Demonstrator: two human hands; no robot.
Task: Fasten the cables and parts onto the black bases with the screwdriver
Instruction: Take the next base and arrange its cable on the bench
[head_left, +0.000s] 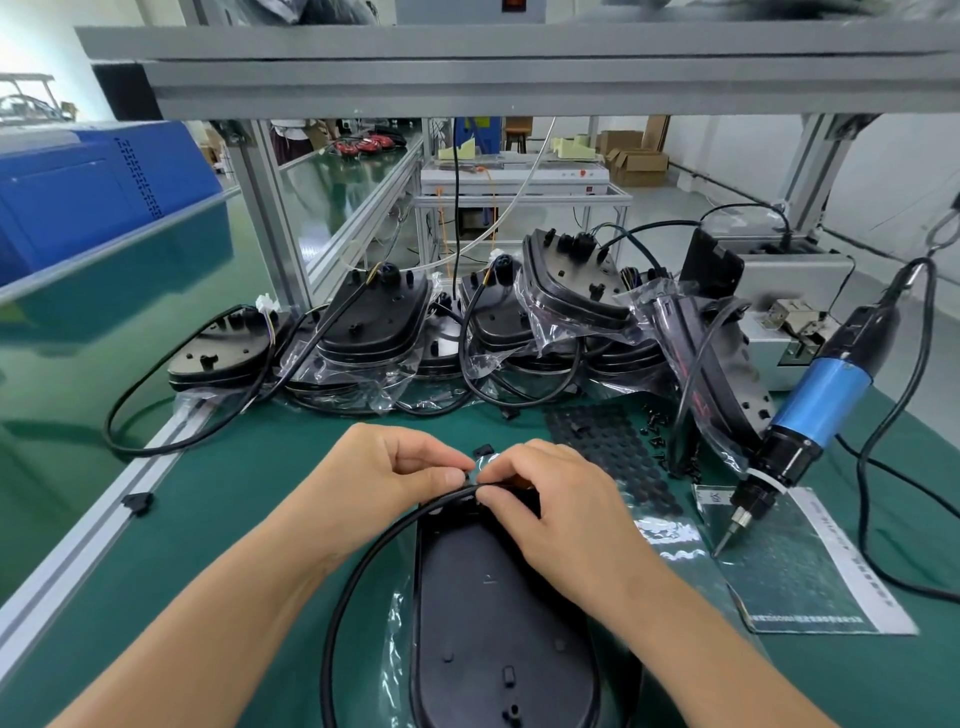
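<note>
Black base (498, 613) lies lengthwise on the green table (218, 519) right in front of the person, its cable (363, 556) looping off the left side. Both hands meet at its far end: the left hand (384, 467) and right hand (550, 499) pinch the cable and a small part there with curled fingers, apparently seating them for fastening. Next, the right hand would need to reach the screwdriver (815, 410) hanging at the right.
</note>
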